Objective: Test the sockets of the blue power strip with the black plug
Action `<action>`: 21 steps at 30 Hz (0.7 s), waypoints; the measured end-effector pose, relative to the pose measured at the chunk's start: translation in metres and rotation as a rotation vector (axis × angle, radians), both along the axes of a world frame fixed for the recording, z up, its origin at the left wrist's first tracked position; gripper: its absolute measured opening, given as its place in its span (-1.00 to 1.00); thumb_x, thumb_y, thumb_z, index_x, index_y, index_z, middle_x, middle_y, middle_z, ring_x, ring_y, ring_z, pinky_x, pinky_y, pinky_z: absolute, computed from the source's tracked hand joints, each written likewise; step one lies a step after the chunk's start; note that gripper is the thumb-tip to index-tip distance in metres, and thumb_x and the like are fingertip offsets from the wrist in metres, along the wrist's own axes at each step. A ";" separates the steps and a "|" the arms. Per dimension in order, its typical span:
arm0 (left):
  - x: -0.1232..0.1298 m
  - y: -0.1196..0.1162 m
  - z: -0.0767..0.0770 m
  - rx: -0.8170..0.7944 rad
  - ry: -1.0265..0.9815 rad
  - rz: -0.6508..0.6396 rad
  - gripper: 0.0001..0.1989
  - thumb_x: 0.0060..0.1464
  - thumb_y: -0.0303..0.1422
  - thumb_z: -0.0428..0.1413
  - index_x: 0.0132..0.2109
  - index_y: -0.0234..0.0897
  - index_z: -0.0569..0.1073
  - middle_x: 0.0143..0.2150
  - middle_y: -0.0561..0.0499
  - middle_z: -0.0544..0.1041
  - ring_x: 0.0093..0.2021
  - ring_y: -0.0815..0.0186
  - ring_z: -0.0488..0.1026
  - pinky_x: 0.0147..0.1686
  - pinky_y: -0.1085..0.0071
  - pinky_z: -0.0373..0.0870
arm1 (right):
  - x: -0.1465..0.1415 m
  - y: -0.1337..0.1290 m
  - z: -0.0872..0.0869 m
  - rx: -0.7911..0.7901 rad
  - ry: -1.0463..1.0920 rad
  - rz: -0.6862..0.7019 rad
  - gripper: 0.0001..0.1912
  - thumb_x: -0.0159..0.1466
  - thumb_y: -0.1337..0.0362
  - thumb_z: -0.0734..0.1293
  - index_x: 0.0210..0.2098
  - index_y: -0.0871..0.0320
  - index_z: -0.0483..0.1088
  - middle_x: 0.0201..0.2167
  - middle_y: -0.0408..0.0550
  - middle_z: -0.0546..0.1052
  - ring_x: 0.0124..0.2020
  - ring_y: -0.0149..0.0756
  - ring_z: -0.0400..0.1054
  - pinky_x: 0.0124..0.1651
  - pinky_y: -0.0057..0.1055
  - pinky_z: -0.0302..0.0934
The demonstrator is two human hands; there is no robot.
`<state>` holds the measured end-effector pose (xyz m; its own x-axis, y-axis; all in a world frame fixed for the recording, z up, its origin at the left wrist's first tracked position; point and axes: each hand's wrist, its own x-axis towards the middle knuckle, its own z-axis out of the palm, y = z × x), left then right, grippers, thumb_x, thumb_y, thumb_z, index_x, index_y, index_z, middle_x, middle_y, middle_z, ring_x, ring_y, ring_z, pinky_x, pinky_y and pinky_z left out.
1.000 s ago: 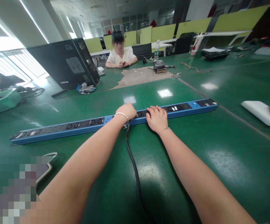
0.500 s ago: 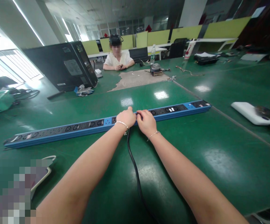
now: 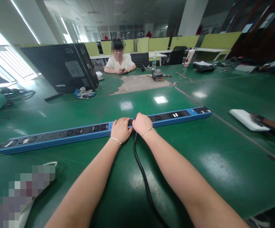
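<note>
A long blue and black power strip (image 3: pixel 56 136) lies across the green table, rising toward the right. Around its middle section rests my left hand (image 3: pixel 120 130), fingers over the top and thumb at the near side. My right hand (image 3: pixel 142 124) is closed beside it at the strip, round the end of a black cable (image 3: pixel 142 171). The cable's end is hidden under the fingers, and the rest runs down toward me between my forearms.
A person (image 3: pixel 120 63) sits across the table (image 3: pixel 99 110). A black computer case (image 3: pixel 63 68), gloves (image 3: pixel 84 93) and a bottle (image 3: pixel 154 60) stand or lie beyond the strip. A white object (image 3: pixel 246 120) is at right, a pixelated item at lower left.
My left hand has shifted left and spread over the strip. The right hand has moved slightly left and closed round the cable's end. The view has tilted a little.
</note>
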<state>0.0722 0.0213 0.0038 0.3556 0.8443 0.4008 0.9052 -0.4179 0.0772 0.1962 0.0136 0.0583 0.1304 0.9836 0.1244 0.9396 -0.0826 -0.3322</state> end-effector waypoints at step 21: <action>0.001 -0.003 -0.003 0.029 -0.087 0.010 -0.54 0.06 -0.19 0.03 0.09 -0.28 0.34 0.09 -0.14 0.43 0.12 0.12 0.29 0.14 0.12 0.09 | 0.007 -0.001 0.008 0.107 0.219 -0.071 -0.77 0.14 0.23 0.27 -0.26 0.23 0.40 -0.33 0.05 0.54 -0.25 -0.21 0.43 -0.16 -0.39 0.24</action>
